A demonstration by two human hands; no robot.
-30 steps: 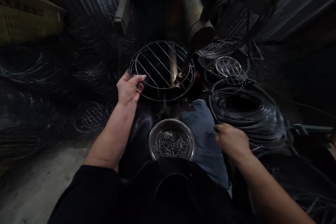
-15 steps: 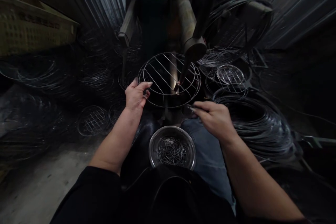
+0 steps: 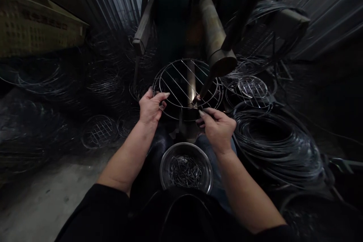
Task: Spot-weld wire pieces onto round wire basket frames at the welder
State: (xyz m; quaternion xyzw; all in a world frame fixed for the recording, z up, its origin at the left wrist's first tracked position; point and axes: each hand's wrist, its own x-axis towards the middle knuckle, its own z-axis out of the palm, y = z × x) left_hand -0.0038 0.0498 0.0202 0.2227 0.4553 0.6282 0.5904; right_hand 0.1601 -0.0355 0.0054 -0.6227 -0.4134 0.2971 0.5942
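A round wire rack (image 3: 181, 83) with parallel cross bars lies under the tip of a welding machine's electrode (image 3: 202, 90). My left hand (image 3: 151, 106) grips the rack's left rim, fingers curled over the ring. My right hand (image 3: 217, 123) is closed in a pinch on a thin piece of wire at the rack's near right edge, just below the electrode tip. A steel bowl (image 3: 167, 159) holding several short wire pieces sits on my lap between my forearms.
A big coil of dark wire (image 3: 278, 140) lies to the right, with stacked wire racks (image 3: 251, 87) behind it. More racks (image 3: 99, 130) and wire rings lie on the floor at left. The machine's cylinder (image 3: 211, 30) rises ahead; corrugated metal walls stand behind.
My right hand rose from my knee beside the coil and moved left to the rack's near edge, now pinching a wire. My left hand kept its grip on the rim.
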